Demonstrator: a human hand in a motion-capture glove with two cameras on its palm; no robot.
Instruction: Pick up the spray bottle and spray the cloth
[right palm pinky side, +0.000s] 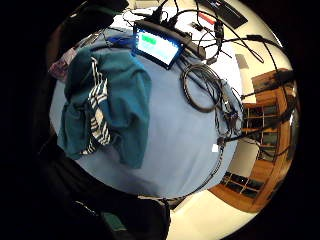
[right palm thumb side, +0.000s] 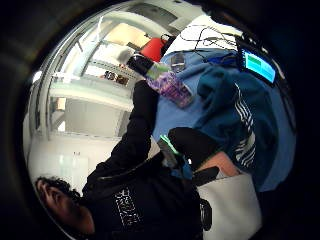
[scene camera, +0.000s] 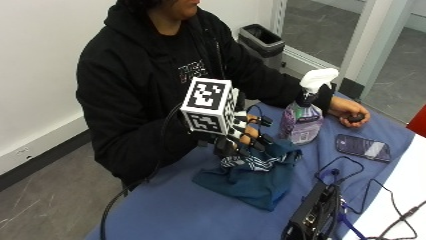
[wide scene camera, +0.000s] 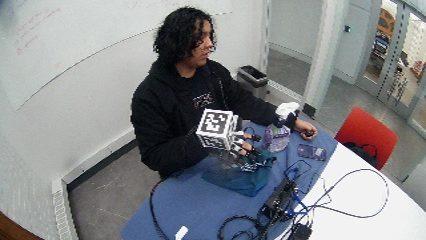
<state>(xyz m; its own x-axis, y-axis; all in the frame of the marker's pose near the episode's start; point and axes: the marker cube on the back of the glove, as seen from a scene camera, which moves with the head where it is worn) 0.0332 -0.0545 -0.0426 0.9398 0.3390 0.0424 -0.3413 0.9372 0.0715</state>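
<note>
The grip, the gloved right hand (scene camera: 241, 134), hangs above the cloth (scene camera: 256, 175) with its fingers (scene camera: 261, 138) loosely spread and holding nothing; no finger is seen to touch the fabric. The cloth, dark teal with white stripes, lies bunched on the blue table (scene camera: 186, 210) near the edge at which the person sits. The spray bottle (scene camera: 304, 114) stands upright just beyond the cloth, toward the far end of that same edge, apart from the grip. The bare left hand (scene camera: 349, 111) rests on the table past the bottle.

Step in hand, as a judgement: approach; the pick-up is not yet done. The next move calls for carrying the grip from over the cloth across to the bottle, closing round its neck with a finger free for the trigger, then turning the nozzle toward the cloth.

View differences: the outside view shows grip, bottle and a phone (scene camera: 363, 147) together. The little-finger palm view shows the cloth (right palm pinky side: 107, 107) spread below the palm, a lit screen (right palm pinky side: 157, 46) and coiled cables (right palm pinky side: 202, 87), but no bottle. The thumb-side palm view alone shows the bottle (right palm thumb side: 167, 80) from the palm's side, its white head against the person's sleeve.
</note>
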